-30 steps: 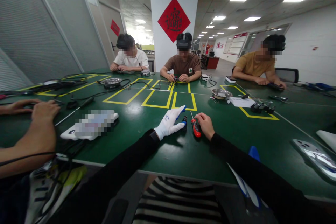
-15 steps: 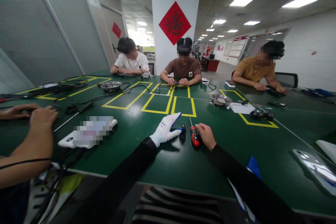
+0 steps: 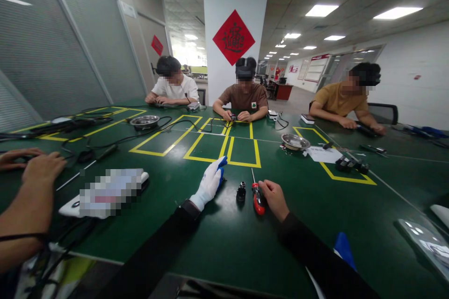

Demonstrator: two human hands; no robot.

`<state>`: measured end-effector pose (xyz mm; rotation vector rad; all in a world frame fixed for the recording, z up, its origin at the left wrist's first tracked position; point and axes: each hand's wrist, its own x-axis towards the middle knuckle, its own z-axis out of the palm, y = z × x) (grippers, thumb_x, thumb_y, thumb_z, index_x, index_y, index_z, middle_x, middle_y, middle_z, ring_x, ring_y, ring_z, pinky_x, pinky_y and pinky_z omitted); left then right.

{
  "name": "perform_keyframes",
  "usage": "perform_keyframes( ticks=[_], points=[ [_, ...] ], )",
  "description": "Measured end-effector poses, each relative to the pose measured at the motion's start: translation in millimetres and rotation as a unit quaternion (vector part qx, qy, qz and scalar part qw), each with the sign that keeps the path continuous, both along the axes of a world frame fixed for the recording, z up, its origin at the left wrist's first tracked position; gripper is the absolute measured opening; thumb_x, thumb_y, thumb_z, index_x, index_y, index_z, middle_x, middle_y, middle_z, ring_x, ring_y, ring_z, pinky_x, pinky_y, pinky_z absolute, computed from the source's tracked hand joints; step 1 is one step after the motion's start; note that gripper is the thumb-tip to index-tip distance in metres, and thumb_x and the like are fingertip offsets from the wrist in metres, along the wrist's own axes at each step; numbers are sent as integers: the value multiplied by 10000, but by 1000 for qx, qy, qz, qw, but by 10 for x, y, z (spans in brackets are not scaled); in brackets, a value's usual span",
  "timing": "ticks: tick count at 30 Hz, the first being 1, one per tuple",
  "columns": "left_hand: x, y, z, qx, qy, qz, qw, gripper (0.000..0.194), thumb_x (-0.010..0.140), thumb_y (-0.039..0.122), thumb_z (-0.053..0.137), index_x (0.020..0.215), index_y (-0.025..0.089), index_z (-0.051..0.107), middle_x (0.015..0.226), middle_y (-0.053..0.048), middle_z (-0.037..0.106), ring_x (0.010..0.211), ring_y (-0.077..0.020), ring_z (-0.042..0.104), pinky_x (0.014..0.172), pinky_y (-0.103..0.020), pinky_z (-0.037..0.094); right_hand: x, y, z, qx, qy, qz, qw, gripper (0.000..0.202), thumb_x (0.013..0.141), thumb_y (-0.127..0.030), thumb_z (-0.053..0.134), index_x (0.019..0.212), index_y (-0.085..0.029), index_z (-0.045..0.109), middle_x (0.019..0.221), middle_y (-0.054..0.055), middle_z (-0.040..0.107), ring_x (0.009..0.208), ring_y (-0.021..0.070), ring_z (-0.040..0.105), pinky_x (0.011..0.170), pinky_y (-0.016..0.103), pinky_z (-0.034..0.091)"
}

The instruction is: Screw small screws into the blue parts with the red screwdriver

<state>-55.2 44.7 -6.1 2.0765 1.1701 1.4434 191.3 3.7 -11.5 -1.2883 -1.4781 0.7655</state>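
My left hand (image 3: 207, 182), in a white glove with a blue palm, is stretched out above the table, fingers extended. To its right, apart from it, a small black cylindrical part with a metal top (image 3: 241, 192) stands upright. A screwdriver with a red and black handle (image 3: 258, 198) lies farther right, its shaft pointing away from me. Beside the handle rests my bare right hand (image 3: 275, 198), its fingers curled closed. The fingertips are at the handle's right side, seemingly touching it, but not wrapped around it.
The green table (image 3: 224, 243) carries yellow tape outlines. Metal bowls (image 3: 295, 142) (image 3: 144, 122), cables, black parts (image 3: 352, 164) and a phone (image 3: 426, 247) lie around. At left are a co-worker's arms (image 3: 31, 191), a white device (image 3: 105, 194) and another screwdriver (image 3: 86, 166). Three people sit opposite.
My left hand has moved left, away from the black part, its fingers drawn together. My right hand stays beside the screwdriver. The view has tilted slightly upward.
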Motion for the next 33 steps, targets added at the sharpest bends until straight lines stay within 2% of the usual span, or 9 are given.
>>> perform_keyframes(
  ticks=[2, 5, 8, 14, 22, 33],
  points=[
    [-14, 78, -17, -30, -10, 32, 999, 453, 949, 354, 336, 1329, 154, 478, 1362, -82, 521, 1275, -186, 462, 1129, -364, 312, 5, 5, -3, 1, -1, 1, 1000, 396, 847, -446, 504, 554, -200, 403, 541, -49, 372, 516, 110, 354, 514, 248, 283],
    [-68, 232, -45, -93, -8, 114, 989, 444, 937, 395, 374, 1295, 172, 512, 1327, -78, 557, 1249, -197, 493, 1108, -371, 343, 19, 35, -6, 3, -4, 1, 1000, 394, 847, -430, 515, 549, -198, 400, 540, -50, 364, 522, 109, 345, 513, 248, 267],
    [-134, 379, -84, -126, -1, 165, 978, 466, 952, 427, 316, 1276, 172, 531, 1318, -99, 565, 1239, -229, 506, 1090, -423, 355, 38, 78, -10, 7, -1, 1, 1000, 389, 845, -412, 523, 548, -199, 388, 544, -52, 354, 526, 107, 334, 516, 247, 258],
    [-152, 472, -169, -113, 70, 158, 978, 446, 951, 427, 318, 1245, 201, 565, 1296, -63, 588, 1215, -199, 527, 1081, -357, 376, 82, 109, -49, 15, 33, 2, 999, 409, 801, -363, 577, 528, -214, 311, 524, -71, 279, 511, 99, 279, 518, 248, 246],
    [-204, 395, -240, -74, 183, 130, 972, 427, 922, 338, 382, 1265, 155, 560, 1340, -89, 548, 1285, -213, 456, 1145, -367, 276, 152, 122, -75, 27, 118, -11, 993, 464, 704, -246, 644, 539, -228, 211, 522, -85, 264, 497, 81, 240, 510, 241, 266],
    [-197, 387, -267, -69, 205, 157, 963, 446, 939, 342, 338, 1302, 158, 522, 1344, -84, 546, 1261, -221, 484, 1106, -381, 347, 138, 72, 30, -16, 219, 5, 976, 470, 687, -267, 673, 545, -235, 226, 482, -100, 255, 430, 63, 225, 417, 229, 206]
  ],
)
